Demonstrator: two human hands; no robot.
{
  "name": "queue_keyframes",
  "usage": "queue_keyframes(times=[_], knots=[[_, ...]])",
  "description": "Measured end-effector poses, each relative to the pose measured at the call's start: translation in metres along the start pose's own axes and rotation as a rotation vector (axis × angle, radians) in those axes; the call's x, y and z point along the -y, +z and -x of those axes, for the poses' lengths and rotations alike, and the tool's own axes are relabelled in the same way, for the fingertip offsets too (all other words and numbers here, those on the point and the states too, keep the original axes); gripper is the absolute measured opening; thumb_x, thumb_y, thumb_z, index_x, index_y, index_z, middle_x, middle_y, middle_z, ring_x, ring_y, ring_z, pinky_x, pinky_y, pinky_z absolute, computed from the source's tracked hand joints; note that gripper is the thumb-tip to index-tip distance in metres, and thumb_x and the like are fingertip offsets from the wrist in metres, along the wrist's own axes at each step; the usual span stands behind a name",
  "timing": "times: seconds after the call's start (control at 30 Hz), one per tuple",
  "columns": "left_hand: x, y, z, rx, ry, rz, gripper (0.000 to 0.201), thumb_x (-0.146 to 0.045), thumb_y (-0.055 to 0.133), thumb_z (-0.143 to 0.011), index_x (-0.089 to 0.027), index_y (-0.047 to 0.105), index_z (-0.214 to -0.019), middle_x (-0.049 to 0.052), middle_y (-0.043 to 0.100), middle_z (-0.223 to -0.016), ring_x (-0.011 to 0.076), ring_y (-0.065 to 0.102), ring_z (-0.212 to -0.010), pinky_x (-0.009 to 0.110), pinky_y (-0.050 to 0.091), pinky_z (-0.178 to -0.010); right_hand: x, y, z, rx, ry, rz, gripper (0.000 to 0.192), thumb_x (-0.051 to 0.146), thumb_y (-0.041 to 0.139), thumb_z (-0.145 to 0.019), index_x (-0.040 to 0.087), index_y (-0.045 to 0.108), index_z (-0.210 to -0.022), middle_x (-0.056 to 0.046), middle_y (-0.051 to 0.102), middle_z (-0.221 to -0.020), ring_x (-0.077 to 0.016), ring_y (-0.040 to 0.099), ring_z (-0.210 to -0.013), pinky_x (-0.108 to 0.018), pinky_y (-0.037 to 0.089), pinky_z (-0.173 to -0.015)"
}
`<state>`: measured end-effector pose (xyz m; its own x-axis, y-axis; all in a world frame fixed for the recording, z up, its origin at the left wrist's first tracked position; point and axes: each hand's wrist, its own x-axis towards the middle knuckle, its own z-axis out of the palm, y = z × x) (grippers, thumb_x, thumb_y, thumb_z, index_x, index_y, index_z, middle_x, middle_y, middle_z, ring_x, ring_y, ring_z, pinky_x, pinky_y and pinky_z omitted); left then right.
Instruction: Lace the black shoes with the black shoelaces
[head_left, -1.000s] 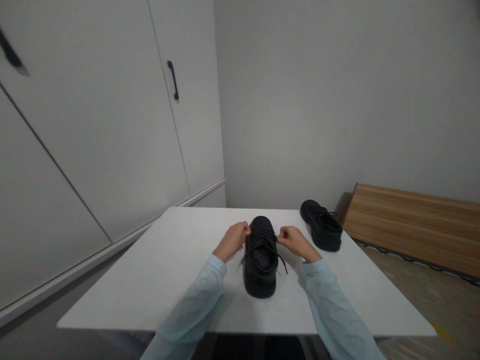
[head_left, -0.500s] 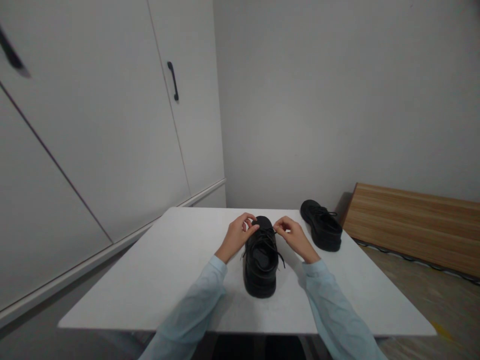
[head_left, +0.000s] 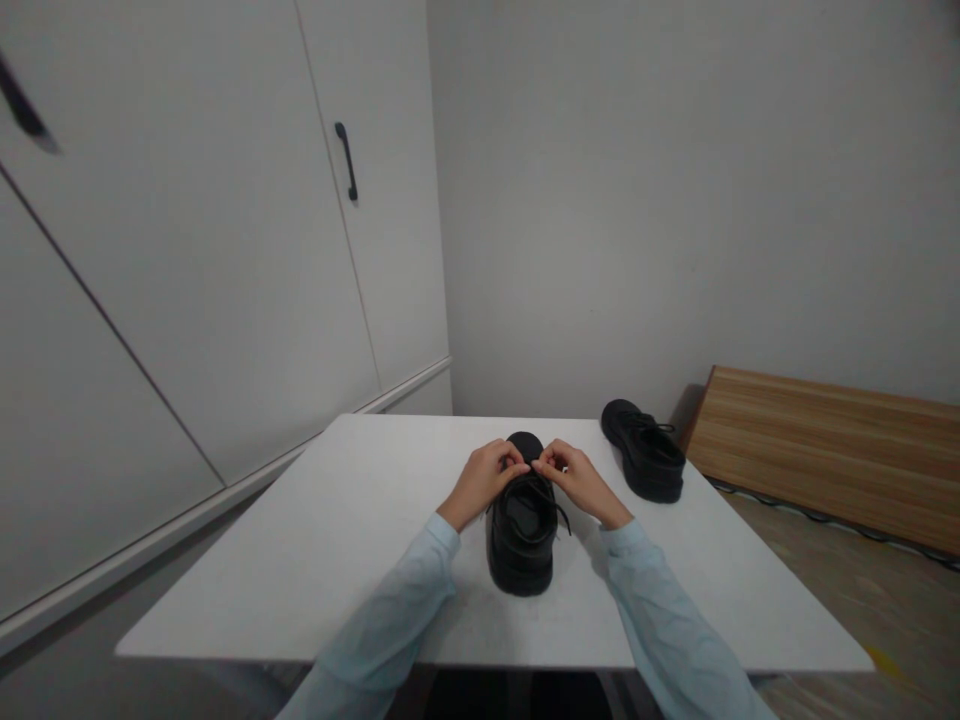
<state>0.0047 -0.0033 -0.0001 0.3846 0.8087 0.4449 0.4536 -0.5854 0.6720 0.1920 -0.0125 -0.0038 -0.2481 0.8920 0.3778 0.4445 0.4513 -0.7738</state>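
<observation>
A black lace-up shoe [head_left: 520,575] stands upright on the white table [head_left: 360,560], toe pointing away from me and heel toward me. Over its lacing, my left hand [head_left: 486,482] comes in from the left, thumb and index finger pinched on the black shoelace [head_left: 541,487]. From the right, my right hand [head_left: 579,480] pinches the lace as well, its fingertips close beside the left ones. The exact piece of lace between the fingertips is too small to make out. A loose lace end hangs down the shoe's right side.
Another black shoe [head_left: 651,465] stands at the table's far right edge. Beyond it a wood-grain panel [head_left: 817,450] leans by the grey wall [head_left: 600,200]. White cabinets [head_left: 225,220] with dark handles line the left side.
Both hands have moved toward each other above the lacing. The left fingers have closed from a looser curl into a pinch. Both shoes stay in place.
</observation>
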Motion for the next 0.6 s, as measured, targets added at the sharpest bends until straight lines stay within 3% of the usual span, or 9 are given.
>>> queue_keyframes(times=[0.4,0.6], knots=[[0.003,-0.013,0.003,0.042,-0.088,0.116,0.015,-0.030,0.052,-0.082,-0.016,0.054,-0.076,-0.002,0.056,-0.069,0.0108,0.049,-0.066,0.021,0.036,-0.063,-0.003,-0.015,0.001,-0.025,0.008,-0.020,0.028,0.044,0.056,-0.082,0.017,0.054,-0.073,0.000,0.055,-0.072,-0.0125,0.048,-0.066,-0.025,0.038,-0.060],[0.006,-0.015,0.004,0.119,-0.228,0.444,0.027,-0.042,0.056,-0.079,-0.017,0.046,-0.075,-0.001,0.058,-0.069,0.0079,0.046,-0.055,0.020,0.036,-0.053,-0.001,-0.020,0.005,0.066,0.149,-0.219,0.030,0.047,0.057,-0.080,0.018,0.051,-0.077,0.006,0.044,-0.052,-0.0075,0.039,-0.045,-0.019,0.029,-0.041]])
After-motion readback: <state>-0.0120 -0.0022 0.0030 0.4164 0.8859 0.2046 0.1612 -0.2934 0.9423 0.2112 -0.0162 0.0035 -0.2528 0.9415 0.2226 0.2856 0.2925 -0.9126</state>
